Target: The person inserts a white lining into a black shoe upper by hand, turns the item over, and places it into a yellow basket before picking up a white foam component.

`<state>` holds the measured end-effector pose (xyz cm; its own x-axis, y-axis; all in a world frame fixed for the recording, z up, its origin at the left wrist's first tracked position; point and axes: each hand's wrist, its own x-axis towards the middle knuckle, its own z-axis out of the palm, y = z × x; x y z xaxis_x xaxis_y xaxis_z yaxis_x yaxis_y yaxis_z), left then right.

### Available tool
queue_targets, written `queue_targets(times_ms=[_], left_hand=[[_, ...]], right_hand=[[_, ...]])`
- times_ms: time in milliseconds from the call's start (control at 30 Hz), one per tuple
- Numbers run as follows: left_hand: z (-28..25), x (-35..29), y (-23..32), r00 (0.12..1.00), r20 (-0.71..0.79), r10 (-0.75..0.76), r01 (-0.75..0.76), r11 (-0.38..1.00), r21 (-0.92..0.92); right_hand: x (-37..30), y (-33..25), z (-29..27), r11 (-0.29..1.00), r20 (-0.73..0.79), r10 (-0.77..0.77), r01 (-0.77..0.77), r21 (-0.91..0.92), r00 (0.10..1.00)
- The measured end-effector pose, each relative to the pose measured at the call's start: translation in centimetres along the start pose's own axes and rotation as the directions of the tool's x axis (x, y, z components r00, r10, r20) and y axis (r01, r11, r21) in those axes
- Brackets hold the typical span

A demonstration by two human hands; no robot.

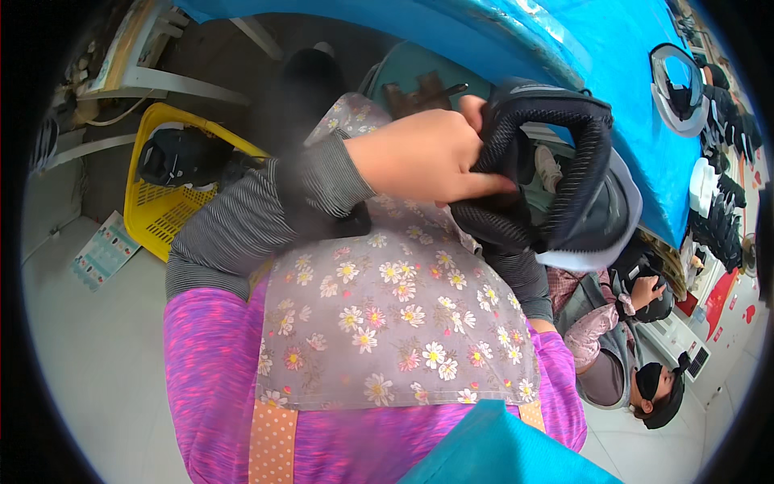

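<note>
My left hand (pixel 427 157) reaches across from the left and is closed on the padded collar of a black shoe (pixel 568 161). Its thumb presses at the rim of the foot opening. Dark ribbed lining shows around that opening, and a white sole runs along the shoe's lower right side. The shoe is tilted above my lap, beside the edge of the blue-covered table. My right forearm, in a grey striped sleeve, passes under the shoe; my right hand is hidden behind it, so its fingers do not show.
The blue-covered table (pixel 516 36) spans the top and right. Upon it stands another black-and-white shoe (pixel 679 93), with several more beyond. At left a yellow basket (pixel 143 214) holds dark shoes. A co-worker (pixel 605 347) sits at right. A floral apron (pixel 387 323) covers my lap.
</note>
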<state>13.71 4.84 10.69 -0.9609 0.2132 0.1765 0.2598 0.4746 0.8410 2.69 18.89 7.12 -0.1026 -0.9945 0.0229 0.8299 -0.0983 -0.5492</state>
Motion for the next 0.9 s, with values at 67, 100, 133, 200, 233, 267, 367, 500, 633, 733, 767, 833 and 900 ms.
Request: queue_targets(times_ms=[67, 100, 133, 200, 233, 267, 367, 500, 633, 733, 767, 833, 900], left_hand=[[-0.4, -0.5, -0.6, 0.99, 0.009, -0.137, 0.137, 0.98, -0.145], [-0.8, -0.5, -0.9, 0.971, 0.066, -0.229, 0.238, 0.941, -0.238], [-0.8, -0.7, -1.2, 0.965, 0.082, -0.248, 0.261, 0.921, -0.29], [-0.6, -0.9, -1.5, 0.978, 0.067, -0.197, 0.208, 0.942, -0.263], [-0.7, -1.1, -1.1, 0.988, 0.05, -0.149, 0.157, 0.959, -0.238], [-0.7, -1.2, -0.6, 0.988, 0.047, -0.149, 0.156, 0.958, -0.242], [-0.8, -0.6, 2.1, 0.993, 0.106, 0.046, -0.066, 0.979, 0.194], [0.5, -0.4, 2.9, 0.968, 0.078, 0.239, -0.249, 0.954, 0.166], [-0.1, -0.5, 3.2, 0.986, 0.127, 0.106, -0.123, 0.983, 0.138], [-0.2, -0.7, 3.4, 0.992, 0.034, -0.122, 0.121, 0.992, 0.044], [-0.4, -0.6, 3.5, 0.969, -0.149, -0.198, 0.191, 0.98, -0.057], [-1.2, 0.0, 3.5, 0.954, -0.151, -0.261, 0.257, 0.965, -0.043], [-1.2, 0.4, 3.4, 0.986, -0.153, -0.057, 0.053, 0.998, -0.032]], right_hand=[[-0.7, -1.4, 0.2, 0.963, -0.104, -0.174, 0.147, -0.226, 0.979], [-1.4, -2.4, 0.8, 0.869, -0.194, -0.349, 0.239, -0.433, 0.917], [-1.7, -2.9, 1.2, 0.786, -0.246, -0.452, 0.253, -0.564, 0.857], [-2.3, -3.3, 1.9, 0.639, -0.307, -0.601, 0.212, -0.74, 0.738], [-2.4, -3.3, 2.1, 0.606, -0.318, -0.618, 0.179, -0.775, 0.719], [-2.3, -3.6, 2.0, 0.594, -0.353, -0.612, 0.117, -0.796, 0.708], [-1.4, -5.2, -2.2, 0.9, 0.21, -0.226, 0.286, -0.329, 0.951], [0.2, -1.6, 0.4, 0.992, 0.057, 0.084, -0.089, 0.086, 0.995], [-1.2, -0.5, -0.9, 0.995, -0.003, 0.004, -0.004, 0.101, 1.0], [-2.4, -1.4, -2.2, 0.908, -0.097, -0.391, 0.367, -0.2, 0.915], [-2.5, -1.6, -2.1, 0.843, -0.115, -0.499, 0.451, -0.294, 0.859], [-2.8, -2.0, -1.3, 0.74, -0.127, -0.61, 0.504, -0.444, 0.782], [-3.3, -2.2, -0.7, 0.725, -0.125, -0.601, 0.473, -0.501, 0.789]])
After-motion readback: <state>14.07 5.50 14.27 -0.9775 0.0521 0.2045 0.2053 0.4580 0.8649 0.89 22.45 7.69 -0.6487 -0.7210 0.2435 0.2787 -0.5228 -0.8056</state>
